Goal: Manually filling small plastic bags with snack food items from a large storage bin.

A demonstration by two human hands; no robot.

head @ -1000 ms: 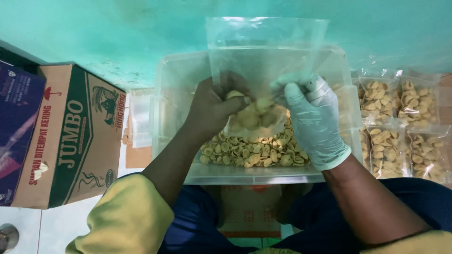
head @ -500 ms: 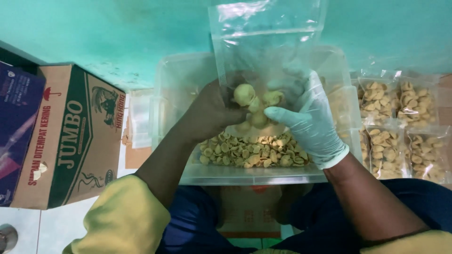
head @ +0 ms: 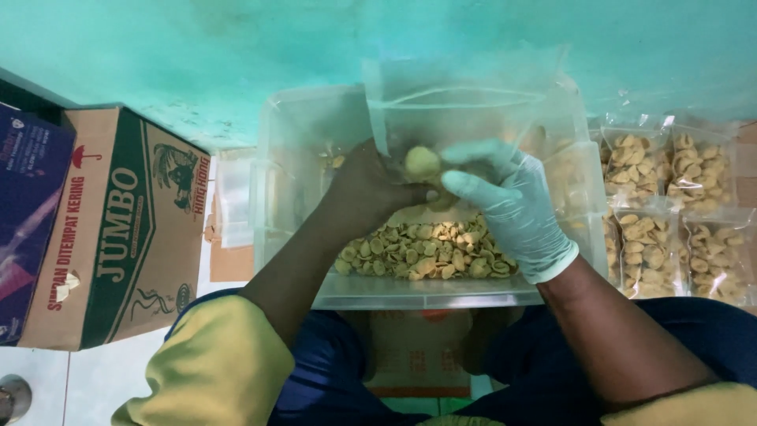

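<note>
1. The clear bag (head: pixel 465 102) stands upright just beyond both hands, its long axis running away from the person. It hangs over the tub (head: pixel 292 197).
2. The left hand (head: pixel 367 193), bare, is closed on the bag's lower left part. Its fingers (head: pixel 394 185) are curled inward toward the right hand, and the two hands nearly touch.
3. The right hand (head: pixel 512 209) wears a pale glove. It grips the bag's lower right side, fingers bent, the thumb stretched toward the left hand.
4. Between the two hands, inside the bag's bottom, sits a small clump of round snacks (head: pixel 423 162). Both hands are about equally near it.
5. Below the hands, toward the person, a heap of the same shell-shaped crackers (head: pixel 418 252) covers the tub's floor. It lies closer to the wrists than to the fingertips.
6. Right of the right hand, well apart, filled packets (head: pixel 678 205) lie in rows on the surface.
7. Left of the left arm stands a cardboard box (head: pixel 118 229), with a purple box (head: pixel 27 205) further out.
8. How firmly either hand pinches the plastic cannot be told, as the film blurs the fingertips.
</note>
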